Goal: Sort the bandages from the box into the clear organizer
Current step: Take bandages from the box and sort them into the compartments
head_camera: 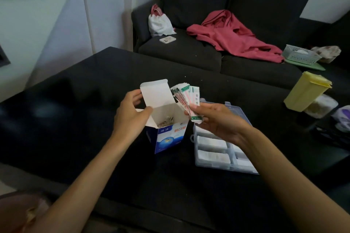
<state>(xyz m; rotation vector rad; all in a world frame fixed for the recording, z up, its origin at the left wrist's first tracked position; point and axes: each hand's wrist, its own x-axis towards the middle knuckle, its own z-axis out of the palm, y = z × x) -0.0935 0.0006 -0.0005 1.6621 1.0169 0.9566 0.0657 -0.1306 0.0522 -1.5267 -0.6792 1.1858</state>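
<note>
Dark counter carries our open bandage box beside the clear organizer. Our left hand grips the box's rim, fingers curled. Our right hand pinches a fanned stack of bandages above the organizer.

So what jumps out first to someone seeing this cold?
Mid-table, the right hand holds a fanned stack of bandages above the clear organizer. Beside it the left hand steadies the open blue-and-white box. Behind, a red garment sprawls across the dark sofa.
</note>
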